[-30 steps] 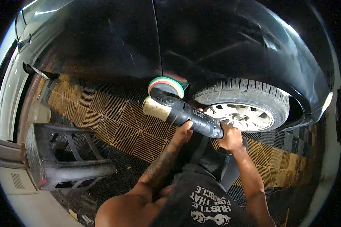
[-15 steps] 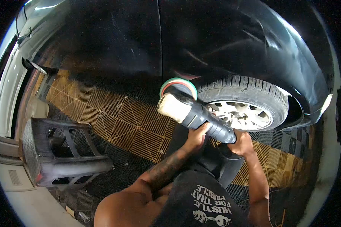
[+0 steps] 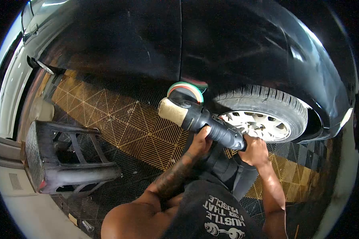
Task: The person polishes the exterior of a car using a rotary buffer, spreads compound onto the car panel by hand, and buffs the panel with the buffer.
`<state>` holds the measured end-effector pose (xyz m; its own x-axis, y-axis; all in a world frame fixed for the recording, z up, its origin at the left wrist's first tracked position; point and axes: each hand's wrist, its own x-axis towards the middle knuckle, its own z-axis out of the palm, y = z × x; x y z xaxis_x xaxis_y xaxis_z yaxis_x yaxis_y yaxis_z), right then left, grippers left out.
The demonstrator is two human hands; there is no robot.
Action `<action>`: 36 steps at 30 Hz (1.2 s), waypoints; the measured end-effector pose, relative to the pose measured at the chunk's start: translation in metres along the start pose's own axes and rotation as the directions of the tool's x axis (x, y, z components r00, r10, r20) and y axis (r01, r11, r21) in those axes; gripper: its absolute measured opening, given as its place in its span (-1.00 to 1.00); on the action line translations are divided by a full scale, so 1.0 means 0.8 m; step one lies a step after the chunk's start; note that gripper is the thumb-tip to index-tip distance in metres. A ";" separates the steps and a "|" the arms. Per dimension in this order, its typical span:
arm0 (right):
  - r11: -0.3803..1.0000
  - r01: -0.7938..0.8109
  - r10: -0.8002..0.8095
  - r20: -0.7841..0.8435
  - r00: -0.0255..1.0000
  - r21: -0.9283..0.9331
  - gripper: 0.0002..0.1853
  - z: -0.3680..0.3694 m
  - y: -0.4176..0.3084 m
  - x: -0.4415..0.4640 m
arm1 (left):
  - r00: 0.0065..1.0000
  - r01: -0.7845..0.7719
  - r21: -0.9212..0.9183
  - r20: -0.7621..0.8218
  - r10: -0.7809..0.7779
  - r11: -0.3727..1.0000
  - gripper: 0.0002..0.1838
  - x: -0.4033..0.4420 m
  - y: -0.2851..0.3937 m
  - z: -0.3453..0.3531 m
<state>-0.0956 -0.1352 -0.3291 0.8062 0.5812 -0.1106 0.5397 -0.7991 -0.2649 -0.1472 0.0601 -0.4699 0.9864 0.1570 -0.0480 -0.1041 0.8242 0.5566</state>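
Note:
Both of my hands hold a black polisher (image 3: 217, 129) with a pale cover at its head end. My left hand (image 3: 200, 141) grips the middle of its body from below, thumb on top. My right hand (image 3: 255, 150) is wrapped round its rear end, close to the wheel. The round pad (image 3: 186, 91), edged in green, white and red, is at the lower edge of the black car panel (image 3: 227, 47), just left of the tyre. Whether the pad's face touches the panel is hard to tell.
A tyre (image 3: 263, 95) with a pale wheel (image 3: 263, 125) stands right of the polisher. A dark plastic stool (image 3: 71, 159) lies on its side at the left. Patterned floor tiles (image 3: 127, 119) lie below the car. A white vehicle (image 3: 14, 91) is at the far left.
Over the last second the polisher and both hands shifted right. Since half a second ago, the polisher's head has moved slightly left in view. The camera view has shifted a little too.

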 end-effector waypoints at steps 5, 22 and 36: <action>0.998 0.034 -0.030 -0.074 0.997 0.058 -0.61 -0.006 -0.006 0.001 | 0.995 -0.024 0.078 0.103 0.016 0.997 -0.20 0.001 0.037 0.023; 0.988 0.095 -0.056 -0.294 0.954 0.122 -0.64 -0.033 -0.032 0.003 | 0.941 -0.186 0.075 0.301 0.156 0.980 -0.26 0.020 0.095 0.074; 0.980 0.058 0.003 -0.307 0.952 0.192 -0.65 -0.014 -0.041 0.010 | 0.934 -0.223 0.277 0.336 0.123 0.934 -0.36 0.019 0.115 0.065</action>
<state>-0.1039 -0.1059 -0.3106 0.8436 0.5033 0.1874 0.5292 -0.7194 -0.4500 -0.1355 0.1101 -0.3761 0.9510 0.0654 0.3022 -0.2820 0.5842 0.7610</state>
